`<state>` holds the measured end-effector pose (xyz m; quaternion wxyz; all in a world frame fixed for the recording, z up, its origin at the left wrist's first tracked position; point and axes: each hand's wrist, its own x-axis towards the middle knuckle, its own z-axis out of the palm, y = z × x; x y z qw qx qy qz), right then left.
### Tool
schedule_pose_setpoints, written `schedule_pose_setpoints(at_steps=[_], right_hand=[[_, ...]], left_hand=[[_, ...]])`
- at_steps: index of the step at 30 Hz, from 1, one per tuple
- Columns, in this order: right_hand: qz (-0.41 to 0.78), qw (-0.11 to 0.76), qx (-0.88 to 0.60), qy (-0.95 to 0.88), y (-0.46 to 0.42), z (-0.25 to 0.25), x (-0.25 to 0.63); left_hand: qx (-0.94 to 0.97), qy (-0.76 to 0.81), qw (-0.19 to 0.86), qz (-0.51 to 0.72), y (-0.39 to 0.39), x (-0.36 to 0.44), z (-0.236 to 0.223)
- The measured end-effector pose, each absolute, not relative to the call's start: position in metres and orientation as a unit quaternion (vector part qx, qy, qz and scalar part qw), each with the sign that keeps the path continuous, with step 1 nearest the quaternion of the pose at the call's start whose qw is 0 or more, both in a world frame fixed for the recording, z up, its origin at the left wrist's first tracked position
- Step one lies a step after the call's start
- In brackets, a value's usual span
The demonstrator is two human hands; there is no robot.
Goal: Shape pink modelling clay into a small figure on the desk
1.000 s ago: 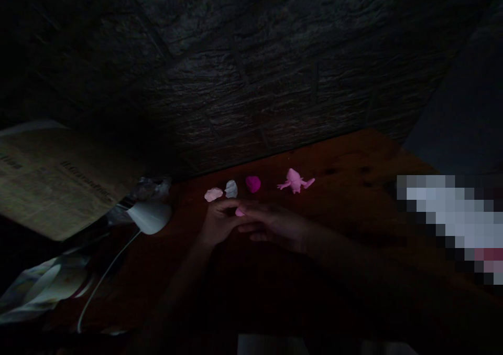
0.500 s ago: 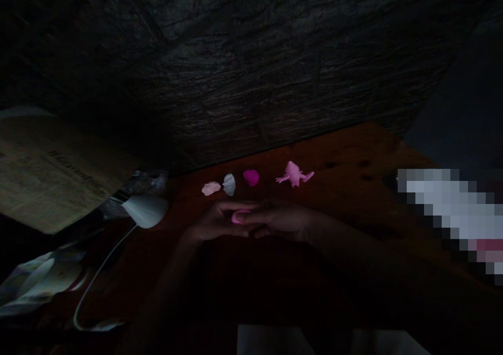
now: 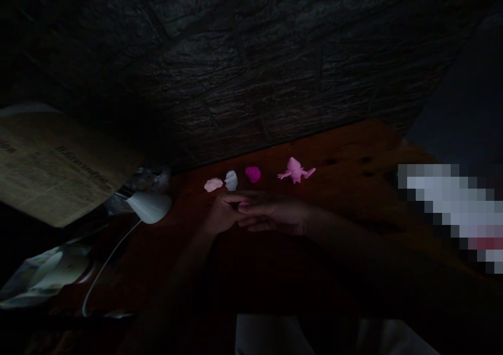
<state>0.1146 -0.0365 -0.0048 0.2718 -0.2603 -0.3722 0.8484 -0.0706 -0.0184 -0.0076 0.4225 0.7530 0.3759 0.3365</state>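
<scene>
In dim light my left hand [image 3: 222, 216] and my right hand [image 3: 275, 214] meet fingertip to fingertip over a reddish wooden table [image 3: 353, 156]. Both pinch a small pink lump [image 3: 243, 204] that barely shows between the fingers. Just beyond the hands lie a pale pink piece [image 3: 213, 185], a white ridged piece [image 3: 231, 180], a magenta lump [image 3: 253, 174] and a pink figure with spread limbs [image 3: 295, 170], in a row near the wall.
A dark stone-textured wall [image 3: 251, 72] rises behind the table. At the left lie a white mouse-shaped device [image 3: 149, 206] with a cable, crumpled plastic, a newspaper [image 3: 55, 171] and a white bag [image 3: 43, 276]. A blurred patch sits at right.
My hands have closed more tightly around the pink lump, so less of it shows than half a second ago. The camera view shifted slightly. The pieces on the table stay in place.
</scene>
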Motion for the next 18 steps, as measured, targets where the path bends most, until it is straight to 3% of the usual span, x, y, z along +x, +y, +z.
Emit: schedule_pose_setpoints(at_steps=[7,12,18], right_hand=[[0.820,0.377,-0.255,-0.348,-0.035,-0.017,0.098],[0.843,0.375,-0.210,-0.324,-0.031,-0.026,0.098],[0.859,0.367,-0.215,-0.286,-0.032,-0.023,0.100]], left_hand=[[0.742,0.381,0.420,0.358,-0.017,-0.070,-0.008],[0.693,0.419,0.500,0.307,-0.020,-0.078,-0.001],[0.659,0.430,0.523,0.327,-0.019,-0.078,-0.003]])
